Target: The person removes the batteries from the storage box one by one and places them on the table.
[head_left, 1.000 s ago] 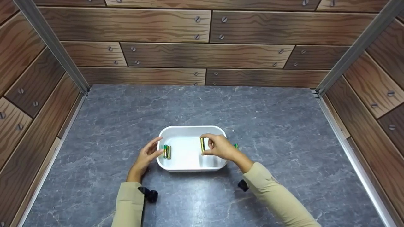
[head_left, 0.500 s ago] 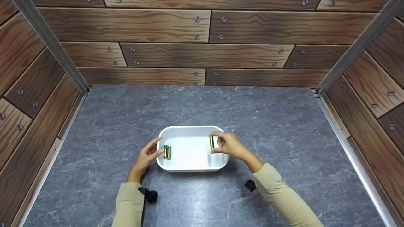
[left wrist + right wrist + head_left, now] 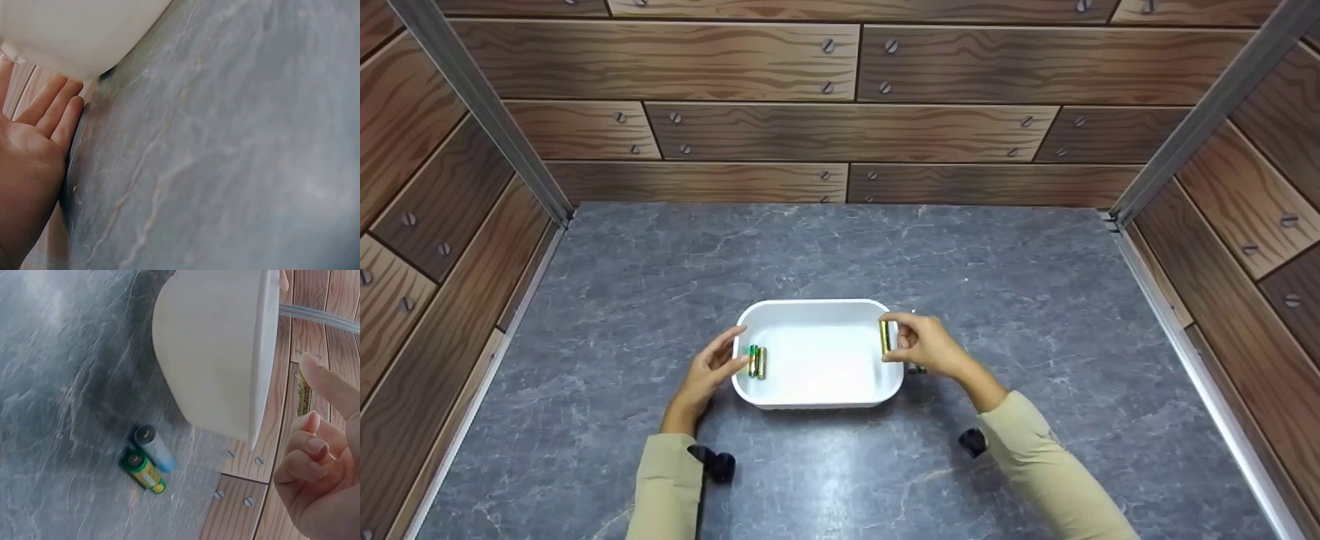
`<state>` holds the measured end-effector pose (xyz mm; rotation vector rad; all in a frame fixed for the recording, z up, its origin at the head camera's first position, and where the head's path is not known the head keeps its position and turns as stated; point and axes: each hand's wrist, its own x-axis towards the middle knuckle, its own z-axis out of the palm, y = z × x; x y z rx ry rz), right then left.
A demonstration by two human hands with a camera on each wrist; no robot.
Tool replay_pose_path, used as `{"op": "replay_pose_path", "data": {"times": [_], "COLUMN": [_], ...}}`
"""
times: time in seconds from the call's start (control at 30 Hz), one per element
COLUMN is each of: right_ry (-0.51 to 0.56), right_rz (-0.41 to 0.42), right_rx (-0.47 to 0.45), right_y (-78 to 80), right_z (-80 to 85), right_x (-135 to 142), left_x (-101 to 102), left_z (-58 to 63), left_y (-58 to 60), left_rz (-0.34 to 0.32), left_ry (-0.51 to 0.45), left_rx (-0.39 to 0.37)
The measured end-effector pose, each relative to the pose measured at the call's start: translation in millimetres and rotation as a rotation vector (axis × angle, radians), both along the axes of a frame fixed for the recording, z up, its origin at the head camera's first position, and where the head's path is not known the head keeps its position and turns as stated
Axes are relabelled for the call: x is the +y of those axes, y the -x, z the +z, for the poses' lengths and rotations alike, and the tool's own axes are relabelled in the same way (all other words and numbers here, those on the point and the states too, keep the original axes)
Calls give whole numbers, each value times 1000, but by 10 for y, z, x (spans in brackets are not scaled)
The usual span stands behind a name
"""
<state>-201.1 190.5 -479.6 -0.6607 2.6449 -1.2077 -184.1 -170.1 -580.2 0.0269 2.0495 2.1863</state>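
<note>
In the head view, a white plastic tub (image 3: 817, 367) stands on the table. My left hand (image 3: 710, 369) is at its left side, with fingertips right at the rim; in the left wrist view its fingers (image 3: 53, 109) lie fairly straight beside the tub wall. Two batteries, one green and gold (image 3: 753, 361) and one gold (image 3: 762, 363), lie side by side inside the tub at the left end. My right hand (image 3: 926, 346) pinches a gold battery (image 3: 885, 340) upright in the picture between thumb and forefinger, over the tub's right rim.
Just right of the tub, on the grey marbled table (image 3: 840, 247), lie a green-yellow battery (image 3: 147, 473) and a blue-grey battery (image 3: 157, 450). Wood-patterned walls (image 3: 780, 67) enclose the table at the back and sides, with metal posts (image 3: 495, 112) in the corners.
My right hand has moved to the right with the gold battery, from over the tub's inside to its right rim. The left hand and the tub have stayed in place.
</note>
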Motion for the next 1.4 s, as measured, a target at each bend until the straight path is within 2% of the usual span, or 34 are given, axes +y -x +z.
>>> {"op": "replay_pose_path", "data": {"times": [0.13, 0.53, 0.73, 1.0, 1.4], "right_ry": [-6, -23, -12, -29, -42], "right_rz": [-4, -60, -76, -110, -129], "right_rx": [15, -35, -26, -62, -86], "right_y": [15, 15, 20, 17, 13], "right_z": [-28, -86, -162, -267, -418], "right_x": [70, 286, 393, 501, 606], "left_x": [-1, -9, -1, -1, -2], "left_z": [3, 3, -8, 2, 2], "left_y": [-1, -2, 11, 11, -1], "left_rz": [3, -9, 1, 0, 0], "left_ry": [0, 26, 31, 14, 41], "left_rx": [3, -13, -9, 1, 1]}}
